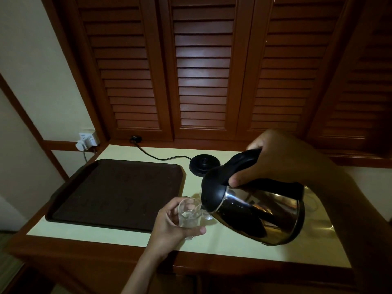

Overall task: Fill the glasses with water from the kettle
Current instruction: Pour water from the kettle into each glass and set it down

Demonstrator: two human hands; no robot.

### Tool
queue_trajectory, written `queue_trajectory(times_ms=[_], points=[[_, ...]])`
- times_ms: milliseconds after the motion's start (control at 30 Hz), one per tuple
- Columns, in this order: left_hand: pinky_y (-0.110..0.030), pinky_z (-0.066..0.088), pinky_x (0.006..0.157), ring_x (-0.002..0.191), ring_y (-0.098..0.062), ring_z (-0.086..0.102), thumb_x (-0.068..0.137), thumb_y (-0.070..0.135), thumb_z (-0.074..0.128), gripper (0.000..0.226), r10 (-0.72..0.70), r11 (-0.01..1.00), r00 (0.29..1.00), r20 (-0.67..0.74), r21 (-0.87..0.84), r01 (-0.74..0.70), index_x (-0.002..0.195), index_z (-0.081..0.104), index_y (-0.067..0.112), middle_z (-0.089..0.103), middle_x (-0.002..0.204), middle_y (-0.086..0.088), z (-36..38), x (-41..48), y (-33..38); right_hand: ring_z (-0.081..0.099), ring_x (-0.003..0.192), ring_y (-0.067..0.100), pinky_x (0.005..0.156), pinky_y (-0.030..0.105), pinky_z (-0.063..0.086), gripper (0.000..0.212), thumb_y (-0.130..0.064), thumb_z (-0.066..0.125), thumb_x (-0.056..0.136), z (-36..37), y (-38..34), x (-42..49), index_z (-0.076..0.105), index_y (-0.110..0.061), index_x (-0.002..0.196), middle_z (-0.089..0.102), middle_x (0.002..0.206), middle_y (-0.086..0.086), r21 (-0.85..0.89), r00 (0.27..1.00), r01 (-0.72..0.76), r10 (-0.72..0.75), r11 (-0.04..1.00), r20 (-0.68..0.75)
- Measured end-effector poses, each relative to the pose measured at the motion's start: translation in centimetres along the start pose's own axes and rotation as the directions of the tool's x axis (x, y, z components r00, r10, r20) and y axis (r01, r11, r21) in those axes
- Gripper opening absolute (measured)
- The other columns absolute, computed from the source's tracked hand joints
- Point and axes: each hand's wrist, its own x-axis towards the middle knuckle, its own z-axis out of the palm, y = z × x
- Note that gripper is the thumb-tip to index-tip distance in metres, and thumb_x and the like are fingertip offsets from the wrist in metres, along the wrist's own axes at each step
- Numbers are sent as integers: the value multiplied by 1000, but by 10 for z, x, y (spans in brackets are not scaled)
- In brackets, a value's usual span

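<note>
Right hand [275,164] is gripping the kettle [265,211] by its black handle [239,164], fingers wrapping over the top and thumb pressing on the near side. It is holding the kettle off the counter [222,240] at about 4 o'clock in the frame. The steel body is tipping toward 9 o'clock, so the black lid [212,187] and spout [202,206] are pointing left and down. The spout is sitting right at the rim of the glass [188,217]; can't tell if it is touching. Left hand [169,223] is curling around that glass from the 8 o'clock side, thumb crossing the front low down and fingers going behind, and is keeping it upright at about 6 o'clock in the frame, just right of the tray. Some water is showing inside the glass; the level is hard to read. A second glass [209,215] is standing on the counter at 3 o'clock of the first, partly hiding under the kettle's lid end. The kettle's round black base [203,165] is sitting on the counter at 12 o'clock of the glasses, apart from the kettle. Its cord [157,155] is running off toward 10 o'clock to the back edge. A dark brown tray [118,194] is lying flat at 9 o'clock of the glass, taking up the left half of the counter. A wall socket [88,141] with plugs in it is showing at 10 o'clock beyond the tray. Brown louvred shutters [203,81] are filling the wall at 12 o'clock behind everything.
</note>
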Motion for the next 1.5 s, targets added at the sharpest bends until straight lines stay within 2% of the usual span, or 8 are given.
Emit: queue_trajectory(times_ms=[267,433,633,1100,1167,1300,1400,1500], points=[[-19,58,72,91,1,72,58,-8,93,62,-7,1000,1000,-5,-17,7,112,67,11,77,96,14,2,0,0,72,58,7,52,22,48,39,-53,92,51,-2,2,-2,73,-22,66,76,61,-8,12,1000,7,-7,1000,4],[-21,59,74,97,-2,71,56,-2,95,64,-10,1000,1000,-14,-15,10,112,68,13,76,101,13,2,-1,-1,75,63,12,58,28,56,41,-52,92,52,-2,2,-2,76,-19,72,78,66,-3,17,1000,24,-25,1000,17],[-23,59,74,95,-4,72,56,-3,96,63,-14,1000,1000,-19,-2,14,110,68,13,77,101,12,3,-1,-1,75,62,12,57,27,54,42,-54,89,47,-2,3,-1,74,-22,68,77,63,-5,25,1000,14,-14,1000,18],[-22,59,74,93,-5,72,55,-1,97,63,-9,1000,1000,-12,-19,9,109,69,15,77,99,8,3,-2,3,72,67,14,56,25,50,42,-54,90,56,-3,8,-7,75,-21,77,74,65,-1,13,998,-55,56,998,-20],[-23,59,76,94,-9,73,54,1,98,64,0,999,1000,-19,-35,-1,109,70,15,78,101,4,1,-1,3,72,68,18,60,30,52,41,-52,89,57,-5,15,-9,75,-19,77,74,65,1,67,996,-79,82,995,-39],[-22,58,73,92,-14,75,48,1,100,68,7,997,999,-40,-72,-10,109,71,11,79,100,-5,-7,9,8,60,54,16,59,29,44,38,-39,91,58,-9,34,-18,75,-10,76,60,40,-10,307,977,-127,173,943,-126],[-24,59,74,93,-17,75,45,8,102,73,20,994,999,-38,-108,-24,111,72,12,78,101,-5,-14,25,28,49,34,2,51,25,38,55,-39,86,48,-12,51,-25,73,0,84,53,35,-9,479,954,-125,238,869,-183],[-27,62,75,92,-16,76,51,3,96,68,23,989,999,-36,-143,-28,113,71,14,78,101,-3,-14,51,54,38,26,1,40,21,33,44,-34,83,51,-16,62,-34,66,0,74,45,33,-8,598,937,-101,278,795,-211]])
